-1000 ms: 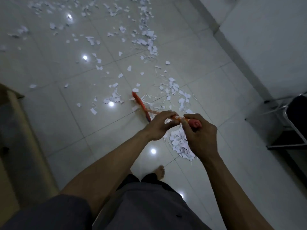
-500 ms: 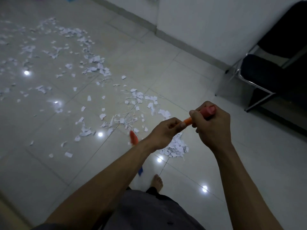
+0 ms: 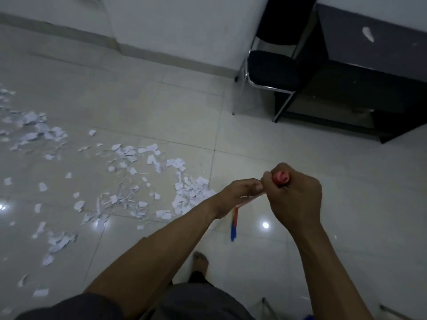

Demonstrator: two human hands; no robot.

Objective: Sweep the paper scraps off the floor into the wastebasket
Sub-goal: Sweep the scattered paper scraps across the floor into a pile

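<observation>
The right hand (image 3: pixel 293 199) keeps a closed grip on the broom handle (image 3: pixel 280 177)'s red top; the left hand (image 3: pixel 235 195) pinches lower. Paper scraps (image 3: pixel 189 195) lie centre-left on the floor (image 3: pixel 254 139); short, low strokes should gather them.

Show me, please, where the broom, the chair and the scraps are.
broom (image 3: pixel 280 178): head view, red top end of the handle.
chair (image 3: pixel 272 70): head view, middle of the dark seat.
scraps (image 3: pixel 191 194): head view, densest white heap.

office room, tiled floor (image 3: pixel 161 107), chair (image 3: pixel 272 70), desk (image 3: pixel 369 65)
</observation>
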